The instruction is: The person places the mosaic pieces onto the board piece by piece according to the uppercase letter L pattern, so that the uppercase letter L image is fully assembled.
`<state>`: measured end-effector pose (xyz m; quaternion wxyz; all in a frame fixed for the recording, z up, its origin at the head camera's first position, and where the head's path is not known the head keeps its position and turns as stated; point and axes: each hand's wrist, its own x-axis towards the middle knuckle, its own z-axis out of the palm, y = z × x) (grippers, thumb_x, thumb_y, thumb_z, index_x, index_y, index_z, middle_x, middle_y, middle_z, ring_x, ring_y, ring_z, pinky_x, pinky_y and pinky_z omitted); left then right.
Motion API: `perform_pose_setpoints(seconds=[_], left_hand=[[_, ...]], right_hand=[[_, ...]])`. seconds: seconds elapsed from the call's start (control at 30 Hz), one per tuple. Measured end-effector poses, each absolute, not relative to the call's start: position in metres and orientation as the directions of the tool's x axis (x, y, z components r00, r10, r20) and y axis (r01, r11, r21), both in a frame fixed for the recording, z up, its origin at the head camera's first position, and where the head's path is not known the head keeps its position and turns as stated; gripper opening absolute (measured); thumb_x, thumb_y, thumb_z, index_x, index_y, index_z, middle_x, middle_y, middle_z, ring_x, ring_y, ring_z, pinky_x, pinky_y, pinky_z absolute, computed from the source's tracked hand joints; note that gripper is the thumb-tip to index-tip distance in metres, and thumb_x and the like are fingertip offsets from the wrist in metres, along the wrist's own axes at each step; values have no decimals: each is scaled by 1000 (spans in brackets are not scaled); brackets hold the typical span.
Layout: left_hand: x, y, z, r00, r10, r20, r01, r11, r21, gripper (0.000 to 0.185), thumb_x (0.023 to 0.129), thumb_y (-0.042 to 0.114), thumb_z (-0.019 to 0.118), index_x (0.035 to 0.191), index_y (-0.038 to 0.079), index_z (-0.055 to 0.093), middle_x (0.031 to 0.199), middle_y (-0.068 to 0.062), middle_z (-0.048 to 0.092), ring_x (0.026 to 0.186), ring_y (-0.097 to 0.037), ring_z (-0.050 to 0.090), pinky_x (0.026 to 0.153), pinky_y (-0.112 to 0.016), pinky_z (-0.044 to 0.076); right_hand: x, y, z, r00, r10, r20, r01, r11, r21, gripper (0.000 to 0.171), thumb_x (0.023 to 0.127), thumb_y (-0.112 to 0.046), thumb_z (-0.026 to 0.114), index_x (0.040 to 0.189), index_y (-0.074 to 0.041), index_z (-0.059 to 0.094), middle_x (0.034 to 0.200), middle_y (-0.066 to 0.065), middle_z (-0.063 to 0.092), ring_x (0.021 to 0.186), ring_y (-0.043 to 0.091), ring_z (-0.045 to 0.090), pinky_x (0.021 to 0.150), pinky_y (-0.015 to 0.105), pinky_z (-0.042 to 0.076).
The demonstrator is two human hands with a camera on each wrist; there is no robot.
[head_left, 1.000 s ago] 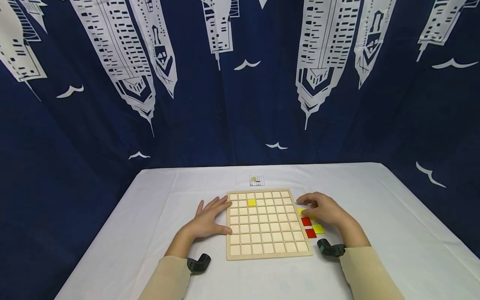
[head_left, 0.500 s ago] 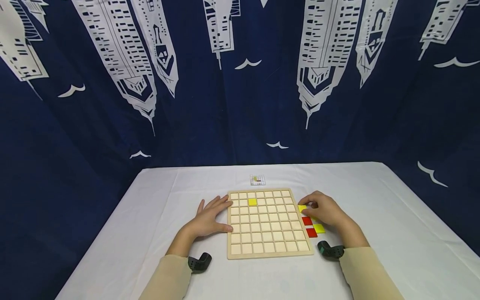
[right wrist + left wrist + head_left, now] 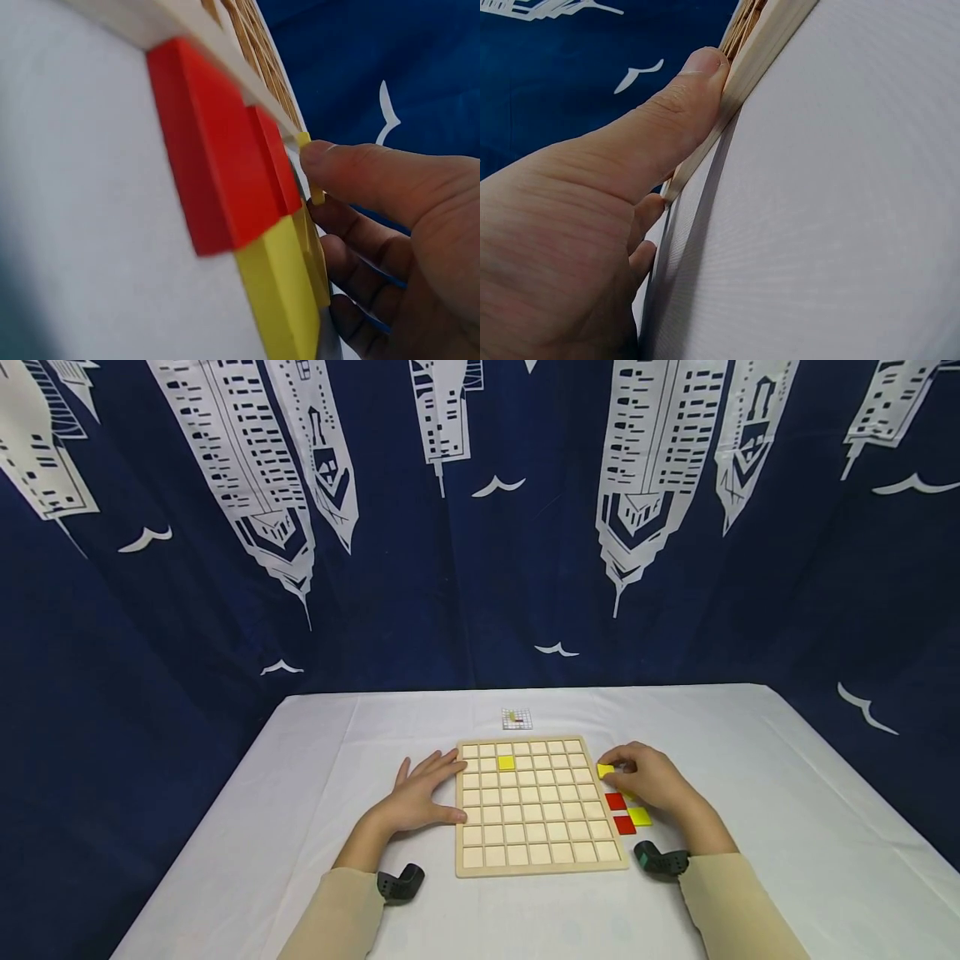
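A: What is the right hand (image 3: 651, 777) doing?
B: Its fingers pinch a yellow tile (image 3: 605, 770), maybe just off the cloth.
A: And the left hand (image 3: 417, 797)?
B: Flat, fingers spread, thumb against the wooden board (image 3: 534, 864).

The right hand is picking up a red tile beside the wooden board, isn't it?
Not quite: the right hand pinches a yellow tile, not a red one, beside the wooden board. The head view shows it, and the right wrist view confirms the colour.

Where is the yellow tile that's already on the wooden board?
In the head view, the yellow tile sits in the board's second row from the far edge, third cell from the left.
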<state>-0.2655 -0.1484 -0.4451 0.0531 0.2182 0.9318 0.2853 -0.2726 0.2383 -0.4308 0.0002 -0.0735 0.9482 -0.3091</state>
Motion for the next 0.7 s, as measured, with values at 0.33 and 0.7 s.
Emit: perform_pose_setpoints(seconds=[0.33,0.7], left_hand=[[-264,-150,-445,-896,442,37,386,738,554,87,70,52,78,145,25,43,161,4,23,151,-28,13,116,-62,-13],[-264,-150,-444,-894,446,38,391,737,551,87,71,52,78,146,25,42,161,3,23,151,-28,13,116,-63,-12]], right_hand=[[-273,232,-428,-989,-128,74,-146,773,-617,25,87,-21,70,111,-16,68,107,8,66,89,19,56,79,31,48],[-269,219,-422,-985,-130,114,-173,760,-627,25,87,-21,70,111,-16,68,105,7,66,89,19,58,79,32,51]])
